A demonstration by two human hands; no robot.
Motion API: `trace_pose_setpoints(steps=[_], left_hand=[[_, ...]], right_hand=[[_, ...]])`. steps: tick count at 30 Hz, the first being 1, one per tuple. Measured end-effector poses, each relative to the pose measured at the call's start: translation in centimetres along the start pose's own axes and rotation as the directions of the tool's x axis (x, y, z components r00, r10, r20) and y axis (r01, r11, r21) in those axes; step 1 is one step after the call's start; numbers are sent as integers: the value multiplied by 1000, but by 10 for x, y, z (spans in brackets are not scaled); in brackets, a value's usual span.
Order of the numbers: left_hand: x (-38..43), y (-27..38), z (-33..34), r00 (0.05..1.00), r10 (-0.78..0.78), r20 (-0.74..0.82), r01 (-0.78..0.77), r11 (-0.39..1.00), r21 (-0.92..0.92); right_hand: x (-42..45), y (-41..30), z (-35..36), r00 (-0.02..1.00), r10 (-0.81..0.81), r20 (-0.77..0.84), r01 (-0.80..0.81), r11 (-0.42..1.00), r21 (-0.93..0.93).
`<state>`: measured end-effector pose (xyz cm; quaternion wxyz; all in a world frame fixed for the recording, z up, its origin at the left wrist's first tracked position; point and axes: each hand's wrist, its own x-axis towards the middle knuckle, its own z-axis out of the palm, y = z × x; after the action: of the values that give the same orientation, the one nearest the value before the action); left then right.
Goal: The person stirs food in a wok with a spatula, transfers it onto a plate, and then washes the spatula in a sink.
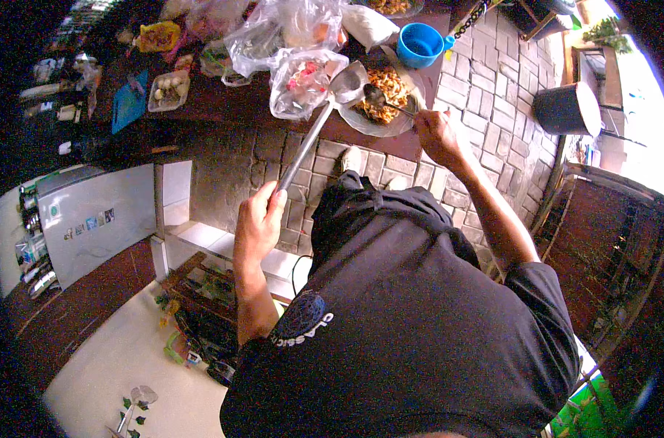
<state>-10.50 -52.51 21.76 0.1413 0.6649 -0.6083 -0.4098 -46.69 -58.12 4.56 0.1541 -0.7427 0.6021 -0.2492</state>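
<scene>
My left hand point(259, 222) grips the long handle of a metal wok spatula point(304, 148). Its wide blade point(349, 78) lies over the left edge of a plate point(378, 128) of chopped brown food point(390, 90). In my right hand point(439, 134) is a dark metal spoon point(376, 96), its bowl resting at the food's left side, close to the blade. Left of the plate, a clear plastic bag point(288, 101) with pink and red contents touches or lies right beside the blade. A blue cup point(419, 46) with a handle stands just beyond the plate.
The brown table point(354, 134) also bears more plastic bags point(288, 27), a white packet point(367, 26), a lidless container point(169, 92) of pale pieces and a blue board point(129, 104). A dark bucket point(565, 109) stands on the paving point(491, 82). A white refrigerator point(99, 213) is at left.
</scene>
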Motion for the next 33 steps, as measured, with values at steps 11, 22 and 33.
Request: trace_pose_setpoints(steps=[11, 22, 33], left_hand=[[0, -2, -7, 997, -62, 49, 68, 991, -115], [3, 3, -14, 933, -215, 290, 323, 854, -407], [4, 7, -18, 896, -224, 384, 381, 831, -406]], right_hand=[[23, -49, -44, 920, 135, 367, -103, 989, -104], [4, -21, -20, 994, 97, 48, -102, 989, 108], [38, -53, -52, 993, 104, 48, -114, 949, 295]])
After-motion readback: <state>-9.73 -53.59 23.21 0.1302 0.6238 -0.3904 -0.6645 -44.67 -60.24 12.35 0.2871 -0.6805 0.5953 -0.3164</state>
